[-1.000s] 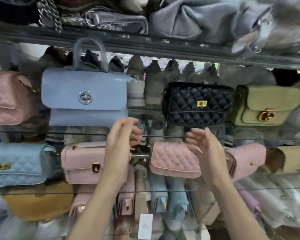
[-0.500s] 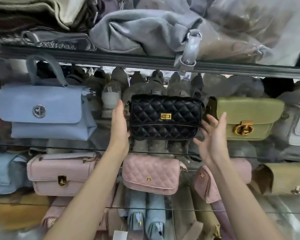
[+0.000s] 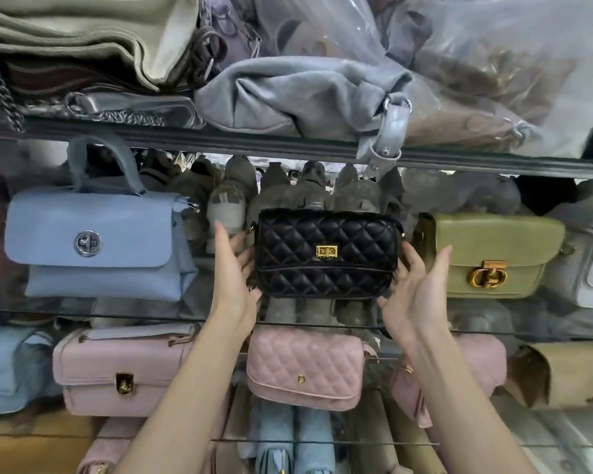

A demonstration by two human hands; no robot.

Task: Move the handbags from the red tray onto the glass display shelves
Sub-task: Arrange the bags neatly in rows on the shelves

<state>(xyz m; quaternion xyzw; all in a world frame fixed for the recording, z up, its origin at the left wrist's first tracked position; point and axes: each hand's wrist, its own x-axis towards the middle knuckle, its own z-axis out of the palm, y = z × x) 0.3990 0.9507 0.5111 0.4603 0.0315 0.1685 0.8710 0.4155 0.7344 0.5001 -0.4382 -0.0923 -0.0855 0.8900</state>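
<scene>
Black quilted bag w/ gold clasp is upright at frame centre on the middle glass shelf; can't tell if its base is fully down on the glass. L hand at bag's 9 o'clock, fingers straight, touching its left end, not clenched. R hand at 4 o'clock, palm toward bag, fingers straight against its right end. Blue bag well off at 9 o'clock, green bag just beside at 3. Pink quilted bag at 6, one shelf down. Grey bag at 12, shelf above.
</scene>
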